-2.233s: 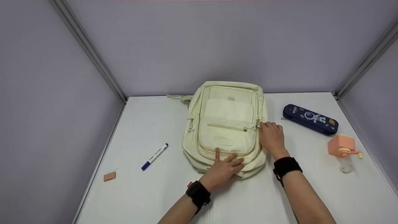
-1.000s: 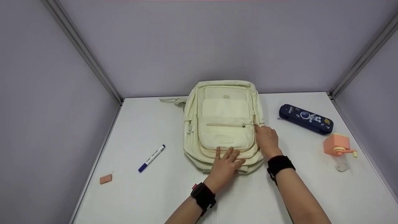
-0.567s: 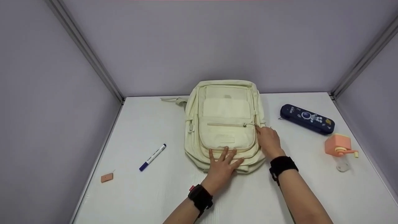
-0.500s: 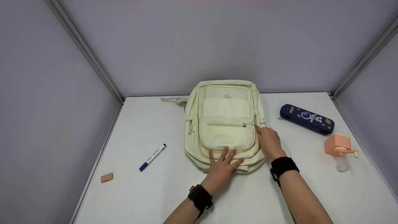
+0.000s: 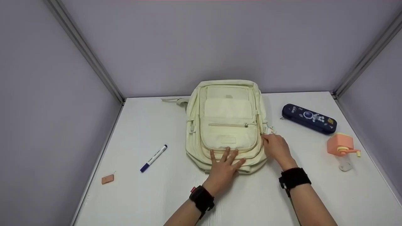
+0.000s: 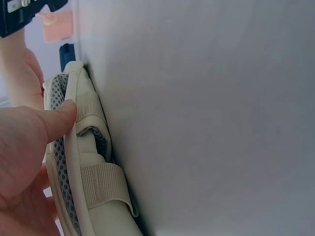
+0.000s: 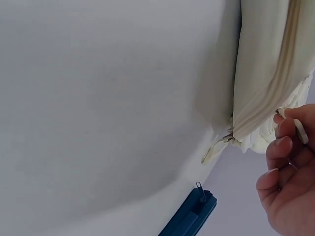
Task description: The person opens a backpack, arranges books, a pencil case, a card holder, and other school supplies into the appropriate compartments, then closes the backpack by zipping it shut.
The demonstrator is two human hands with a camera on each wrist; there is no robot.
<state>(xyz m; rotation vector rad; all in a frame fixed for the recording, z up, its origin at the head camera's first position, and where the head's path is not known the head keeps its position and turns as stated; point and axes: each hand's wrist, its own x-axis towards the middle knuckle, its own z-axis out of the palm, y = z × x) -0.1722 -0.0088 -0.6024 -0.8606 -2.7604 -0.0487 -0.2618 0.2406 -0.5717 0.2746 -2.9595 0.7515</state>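
A cream backpack [image 5: 227, 108] lies front up on the white table. My left hand [image 5: 222, 172] rests on its lower front with the fingers spread. In the left wrist view, the thumb [image 6: 61, 120] lies against the bag's bottom edge, beside webbing straps and grey mesh. At the bag's right side, my right hand [image 5: 277, 147] pinches a zipper pull [image 7: 279, 112] between thumb and forefinger. A pale loop [image 7: 300, 132] shows among that hand's curled fingers. Above the hand, the side zipper [image 5: 259, 122] shows as a tan line.
Right of the bag lie a navy pencil case [image 5: 309, 118] and an orange pencil sharpener [image 5: 339, 144] with a crank. On the left are a blue-and-white marker [image 5: 154, 158] and a small orange-brown block [image 5: 107, 179]. Grey panels [image 5: 226, 40] enclose the table.
My right hand has moved down the bag's right side with the zipper pull, and more of the tan zipper line shows above it. The left hand has spread its fingers and stayed on the bag.
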